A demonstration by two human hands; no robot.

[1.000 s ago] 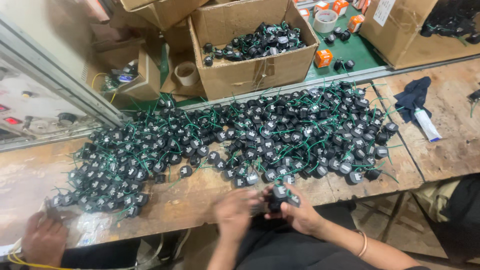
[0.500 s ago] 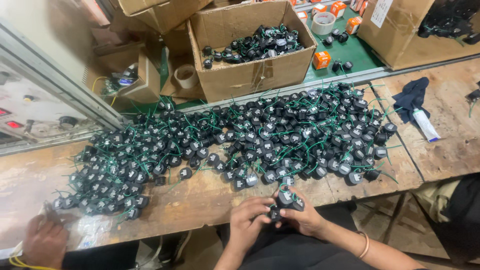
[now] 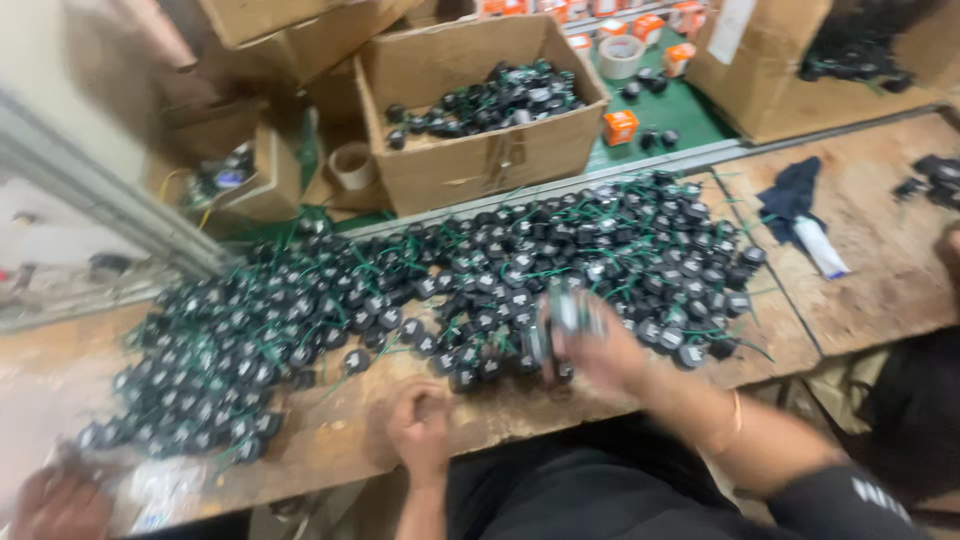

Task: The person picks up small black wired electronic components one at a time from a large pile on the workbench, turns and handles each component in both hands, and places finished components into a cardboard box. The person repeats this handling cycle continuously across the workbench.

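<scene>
A wide heap of small black round parts with green wires [image 3: 470, 280] covers the wooden bench [image 3: 860, 290]. My right hand [image 3: 590, 350] is raised over the near edge of the heap, blurred, holding a few of the black parts [image 3: 562, 318]. My left hand [image 3: 420, 428] rests on the bench near its front edge, fingers curled in a fist, nothing visible in it, just short of the heap.
An open cardboard box [image 3: 480, 165] holding more black parts stands behind the heap. Other boxes, tape rolls [image 3: 620, 55] and small orange boxes [image 3: 620, 127] sit on a green mat behind. A dark cloth and white tube [image 3: 800, 215] lie right. Another person's hand [image 3: 55, 505] is bottom left.
My right hand has lifted forward with black parts from in front of my body toward the heap. My left hand has let go and dropped to the bench. The view has shifted closer.
</scene>
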